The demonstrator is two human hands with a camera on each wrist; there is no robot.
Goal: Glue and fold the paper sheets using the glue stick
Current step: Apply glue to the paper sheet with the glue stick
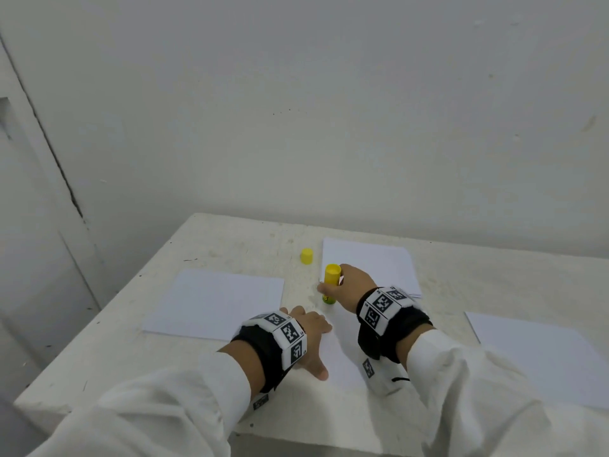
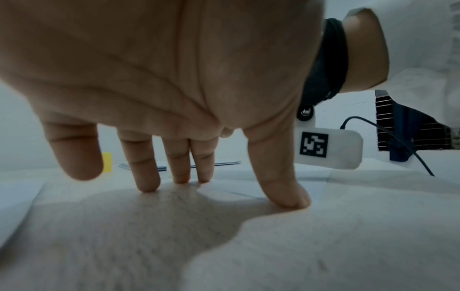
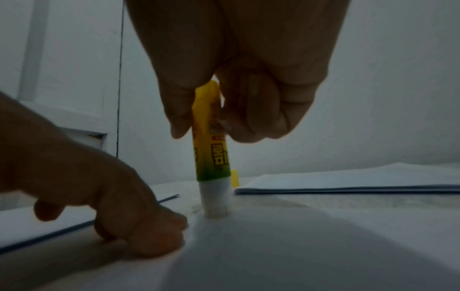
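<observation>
Right wrist view: right hand (image 3: 239,82) grips glue stick (image 3: 211,145) with unreadable red lettering; left hand (image 1: 308,334) lies flat on paper (image 1: 342,357)

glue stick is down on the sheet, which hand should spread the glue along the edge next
Right. The right hand already grips the uncapped glue stick with its tip on the middle sheet. The left hand presses flat on that sheet, steadying it.

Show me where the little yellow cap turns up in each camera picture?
Head: the cap stands on the table, centre, beyond the glue stick.
Left wrist: a yellow sliver at left, behind the little finger.
Right wrist: a sliver just right of the glue stick.
Shared landmark: the paper stack beside it.
</observation>
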